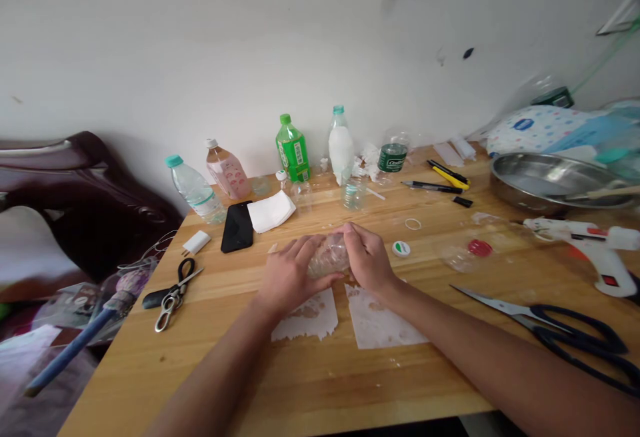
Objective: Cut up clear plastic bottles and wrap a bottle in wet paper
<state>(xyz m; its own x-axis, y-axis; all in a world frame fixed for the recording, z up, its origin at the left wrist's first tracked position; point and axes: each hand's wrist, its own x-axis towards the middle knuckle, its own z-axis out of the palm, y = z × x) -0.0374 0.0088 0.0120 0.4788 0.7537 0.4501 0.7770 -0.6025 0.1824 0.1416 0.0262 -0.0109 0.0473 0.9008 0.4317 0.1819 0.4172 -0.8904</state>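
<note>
Clear plastic bottle is held between your left hand and your right hand, both curved on it; the pan has a wooden-handled tool inside.

Home bedroom with dark headboard

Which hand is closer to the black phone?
The left hand. It is to the right of the black phone; the right hand is farther right, at the clear plastic piece's right end.

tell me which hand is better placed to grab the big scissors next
Right hand, probably: the scissors lie on its side; the left hand is farther off. Both hold the clear plastic piece.
</note>
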